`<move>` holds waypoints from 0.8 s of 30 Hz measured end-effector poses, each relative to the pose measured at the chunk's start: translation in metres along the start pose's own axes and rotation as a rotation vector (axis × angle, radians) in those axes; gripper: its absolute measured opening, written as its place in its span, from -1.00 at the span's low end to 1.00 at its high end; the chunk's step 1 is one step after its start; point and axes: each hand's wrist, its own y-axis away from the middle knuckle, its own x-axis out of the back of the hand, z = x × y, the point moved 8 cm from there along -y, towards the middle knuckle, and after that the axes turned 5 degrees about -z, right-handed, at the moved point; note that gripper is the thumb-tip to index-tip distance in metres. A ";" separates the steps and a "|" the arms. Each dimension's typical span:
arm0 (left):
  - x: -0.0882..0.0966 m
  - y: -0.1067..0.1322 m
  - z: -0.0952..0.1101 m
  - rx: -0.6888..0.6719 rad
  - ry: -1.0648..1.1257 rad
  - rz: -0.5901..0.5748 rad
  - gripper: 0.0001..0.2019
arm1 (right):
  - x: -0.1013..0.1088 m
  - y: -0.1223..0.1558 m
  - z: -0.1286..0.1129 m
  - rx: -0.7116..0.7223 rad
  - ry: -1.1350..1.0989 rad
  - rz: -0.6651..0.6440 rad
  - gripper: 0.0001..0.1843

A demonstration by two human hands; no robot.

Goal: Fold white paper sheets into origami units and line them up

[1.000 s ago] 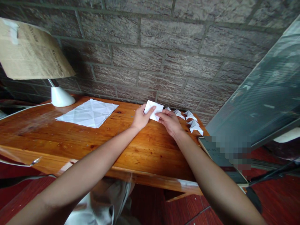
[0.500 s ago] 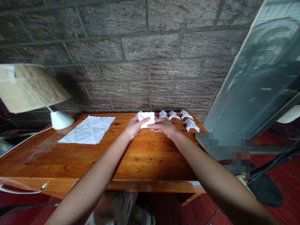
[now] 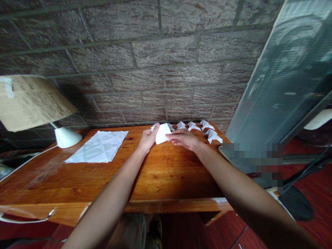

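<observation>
Both my hands hold a small folded white paper point(image 3: 162, 133) just above the far part of a wooden table point(image 3: 155, 173). My left hand point(image 3: 148, 140) pinches its left edge, thumb on top. My right hand point(image 3: 183, 139) grips its right edge with the fingers pressed together. Behind and to the right of the hands, several small folded white paper pieces point(image 3: 197, 126) lie in a row along the table's back edge.
A creased white sheet point(image 3: 98, 147) lies flat on the table's left half. A lamp with a white base point(image 3: 66, 137) and brown paper shade point(image 3: 28, 102) stands at the back left. A brick wall is behind; a glass panel point(image 3: 285, 76) leans at right.
The folded paper has turned in my hands from a flat rectangle to a tilted shape. The camera view has shifted slightly; both hands stay at the same spot.
</observation>
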 end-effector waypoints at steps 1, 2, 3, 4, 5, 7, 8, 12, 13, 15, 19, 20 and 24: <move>0.001 0.000 -0.001 0.004 0.009 0.010 -0.41 | 0.000 0.000 0.001 -0.023 -0.001 -0.010 -0.77; 0.002 0.000 -0.002 0.012 0.028 0.017 -0.41 | 0.001 0.001 0.002 -0.045 0.001 -0.018 -0.76; 0.002 0.000 -0.003 0.020 0.053 0.017 -0.41 | 0.002 0.001 0.002 -0.062 0.005 -0.025 -0.76; 0.001 0.000 -0.004 0.026 0.075 0.008 -0.41 | 0.003 0.001 0.002 -0.070 0.010 -0.028 -0.75; 0.000 0.000 -0.004 0.030 0.088 -0.010 -0.41 | 0.004 0.001 0.001 -0.066 0.017 -0.028 -0.75; -0.002 0.000 -0.004 0.029 0.079 -0.066 -0.41 | 0.008 0.000 -0.002 -0.037 0.052 -0.025 -0.75; -0.004 0.001 -0.003 0.022 0.054 -0.103 -0.42 | 0.010 0.000 -0.003 -0.018 0.078 -0.020 -0.75; -0.006 0.004 0.008 -0.123 -0.246 -0.196 -0.46 | 0.012 -0.001 -0.005 0.025 0.230 -0.083 -0.76; -0.007 0.006 0.013 -0.181 -0.376 -0.197 -0.48 | 0.010 -0.001 -0.005 0.023 0.280 -0.116 -0.77; -0.010 0.010 0.021 -0.294 -0.680 -0.199 -0.53 | 0.007 0.001 -0.004 0.018 0.410 -0.149 -0.81; -0.022 0.018 0.028 -0.403 -1.174 -0.227 -0.60 | 0.007 0.003 -0.008 0.055 0.594 -0.050 -0.86; -0.024 0.019 0.029 -0.400 -1.246 -0.209 -0.59 | 0.004 0.003 -0.009 0.076 0.589 -0.052 -0.84; -0.029 0.023 0.038 -0.343 -1.483 -0.008 -0.50 | -0.008 0.000 -0.009 0.139 0.536 -0.077 -0.81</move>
